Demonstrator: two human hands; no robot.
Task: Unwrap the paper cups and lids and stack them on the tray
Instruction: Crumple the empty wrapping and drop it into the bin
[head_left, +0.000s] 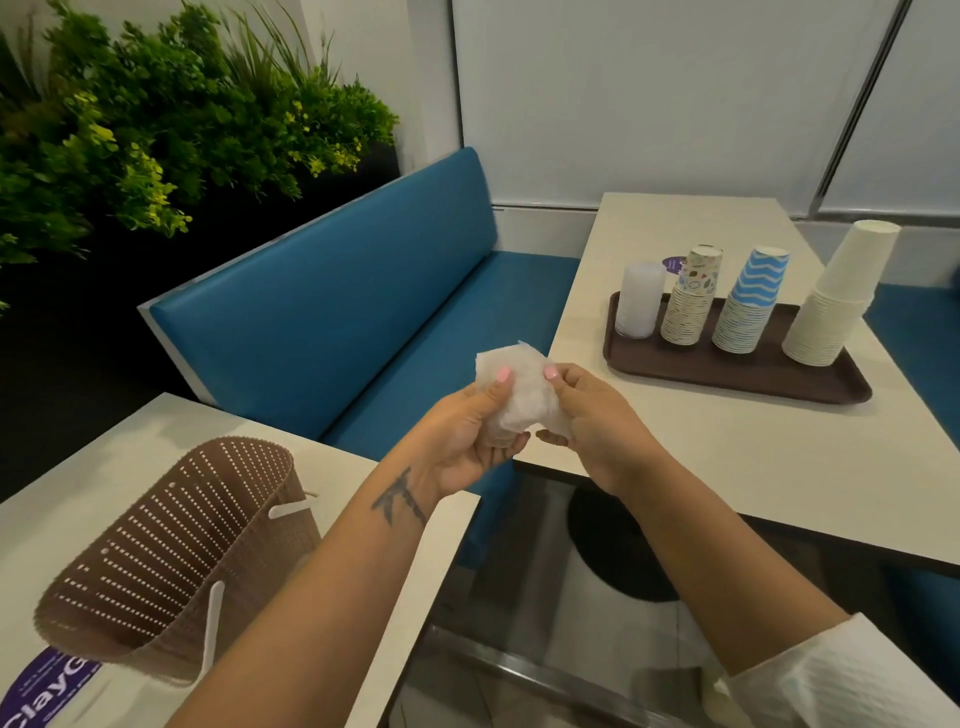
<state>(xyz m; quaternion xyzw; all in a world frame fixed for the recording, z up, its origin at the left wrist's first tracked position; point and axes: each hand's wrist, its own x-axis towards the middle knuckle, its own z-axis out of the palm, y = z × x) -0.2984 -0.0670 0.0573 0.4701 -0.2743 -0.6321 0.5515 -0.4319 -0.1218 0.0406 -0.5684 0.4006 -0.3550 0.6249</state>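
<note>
Thin, crinkled clear plastic wrap. Paper cups, some printed, others plain. Matt brown plastic tray. Smooth pale bench. Perforated brown plastic basket. Smooth blue vinyl-looking seat.

Both hands crumple clear wrapper (cups trayed).

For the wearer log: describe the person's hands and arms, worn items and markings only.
Left hand and right hand are bare, with pink-painted nails. The left forearm carries a dark tattoo just below the wrist. A white textured sleeve is pushed up the right arm. No rings, watch or bracelets show.
</note>
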